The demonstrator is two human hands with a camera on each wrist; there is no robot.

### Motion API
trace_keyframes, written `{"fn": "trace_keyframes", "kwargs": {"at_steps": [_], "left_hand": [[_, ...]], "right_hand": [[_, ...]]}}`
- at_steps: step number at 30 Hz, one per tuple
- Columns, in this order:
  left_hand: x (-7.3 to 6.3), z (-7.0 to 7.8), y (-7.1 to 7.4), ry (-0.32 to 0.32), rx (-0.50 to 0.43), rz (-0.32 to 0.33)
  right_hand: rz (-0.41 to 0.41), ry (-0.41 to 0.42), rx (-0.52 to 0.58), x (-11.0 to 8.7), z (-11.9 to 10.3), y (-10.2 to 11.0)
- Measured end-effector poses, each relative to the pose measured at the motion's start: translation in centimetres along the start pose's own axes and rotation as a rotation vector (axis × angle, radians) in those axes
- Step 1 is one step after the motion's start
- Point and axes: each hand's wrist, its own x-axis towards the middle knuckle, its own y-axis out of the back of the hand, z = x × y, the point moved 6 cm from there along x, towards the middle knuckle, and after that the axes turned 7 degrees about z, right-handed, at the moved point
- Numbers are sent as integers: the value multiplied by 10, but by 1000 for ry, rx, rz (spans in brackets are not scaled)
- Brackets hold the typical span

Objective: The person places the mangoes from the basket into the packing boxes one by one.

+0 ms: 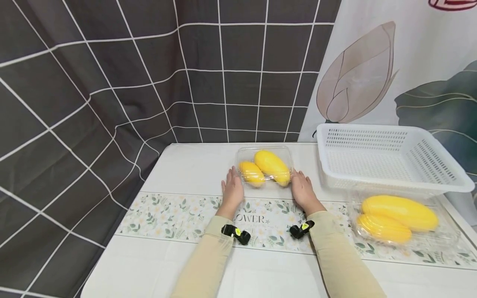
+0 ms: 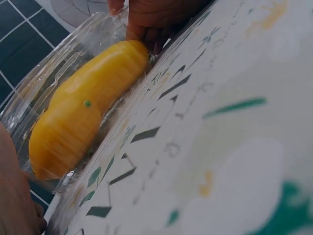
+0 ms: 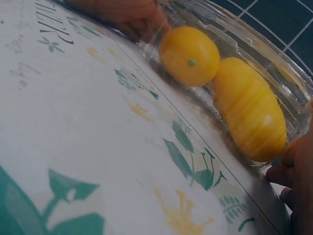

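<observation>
On the white table stands a clear plastic box (image 1: pixel 244 154) holding two yellow oblong fruits, a longer one (image 1: pixel 271 163) and a smaller one (image 1: pixel 251 173). My left hand (image 1: pixel 232 192) rests at the box's left side, fingers fairly straight. At the opposite side, my right hand (image 1: pixel 303 191) touches the right wall with extended fingers. In the left wrist view one yellow fruit (image 2: pixel 90 105) shows through the plastic; the right wrist view shows both, the rounder one (image 3: pixel 190 56) with a green tip. Parts of the fingers are hidden behind the box.
A white perforated basket (image 1: pixel 395 182) stands at the right back. Before it sits another clear box (image 1: pixel 443 242) with two yellow fruits (image 1: pixel 400 213). A floral strip (image 1: pixel 167 217) crosses the white table (image 1: pixel 149 265). Dark grid cloth (image 1: pixel 242 82) hangs behind and at the left.
</observation>
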Motion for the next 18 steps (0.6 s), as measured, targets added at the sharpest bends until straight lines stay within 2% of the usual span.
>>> {"fn": "trace_keyframes", "kwargs": {"at_steps": [4,10,15,18], "left_hand": [[2,0,-2,-19,-9,8],[2,-4,-1,-14,-2,25],[2,-8,0,-11,-8,43],[5,-11,-1,24,-49,30]], "right_hand": [[12,-16,11,1,0,-1],[18,-27,28,1,3,-5],[30,-8,28,2,4,-7],[42,-8,51,3,6,-5]]}}
